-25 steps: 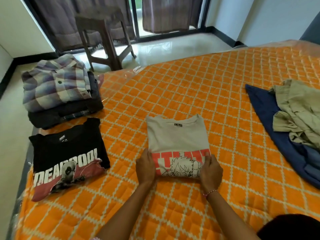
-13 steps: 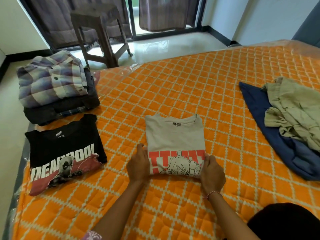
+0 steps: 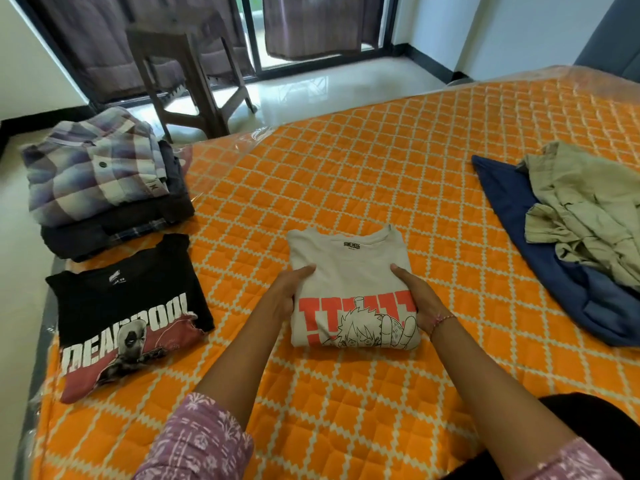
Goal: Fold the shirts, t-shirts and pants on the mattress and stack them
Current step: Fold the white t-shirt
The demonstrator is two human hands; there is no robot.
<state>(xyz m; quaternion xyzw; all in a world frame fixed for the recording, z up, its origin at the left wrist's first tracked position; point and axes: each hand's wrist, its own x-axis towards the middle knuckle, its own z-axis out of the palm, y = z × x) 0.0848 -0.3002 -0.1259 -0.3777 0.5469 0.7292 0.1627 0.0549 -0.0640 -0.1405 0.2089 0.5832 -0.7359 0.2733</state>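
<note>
The left hand (image 3: 289, 292) and right hand (image 3: 414, 295) clasp the side edges of a folded grey cotton t-shirt with a red-and-black cartoon print (image 3: 349, 289), thumbs on top and fingers tucked out of sight beneath, mid-way across the orange diamond-quilted mattress (image 3: 346, 174). To the left lies a folded black Deadpool t-shirt (image 3: 128, 317), behind it a stack of folded dark garments topped by a purple plaid shirt (image 3: 93, 171); to the right an unfolded khaki shirt (image 3: 588, 202) lies crumpled on a navy garment (image 3: 512, 216), both cut off by the frame edge.
</note>
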